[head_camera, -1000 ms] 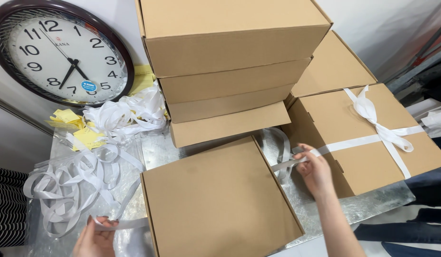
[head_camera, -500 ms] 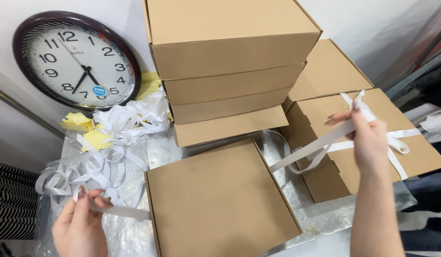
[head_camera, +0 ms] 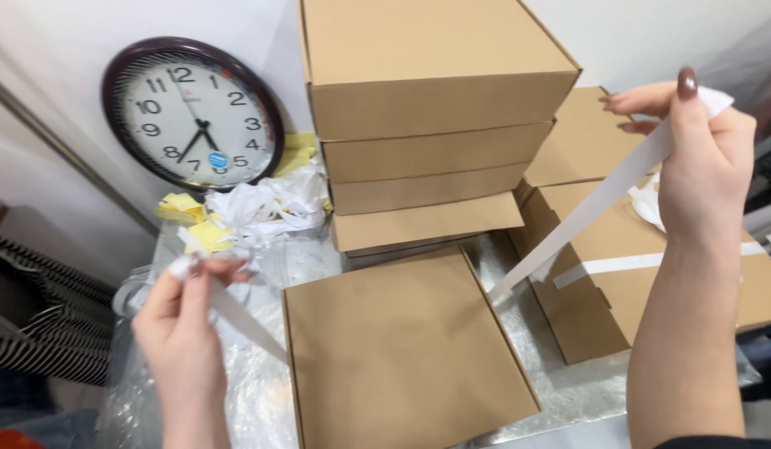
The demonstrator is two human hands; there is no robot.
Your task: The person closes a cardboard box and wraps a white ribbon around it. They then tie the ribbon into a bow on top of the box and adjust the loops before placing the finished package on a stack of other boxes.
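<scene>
A flat brown cardboard box [head_camera: 402,345] lies in front of me on a silvery surface [head_camera: 560,391]. A white ribbon [head_camera: 585,212] runs under it and comes out on both sides. My right hand [head_camera: 701,158] is raised at the upper right, pinching the right end of the ribbon, which stretches taut down to the box's right edge. My left hand [head_camera: 182,312] at the lower left pinches the other end, which slants down to the box's left edge.
A stack of brown boxes [head_camera: 427,125] stands behind. At the right is another box [head_camera: 618,283] tied with white ribbon. A round wall clock [head_camera: 194,116] leans at the back left, beside a pile of white ribbons [head_camera: 265,208] and yellow paper [head_camera: 190,220].
Both hands have risen, pulling the ribbon ends up and outward from under the box. The right hand went from beside the box's right edge to high at the upper right.
</scene>
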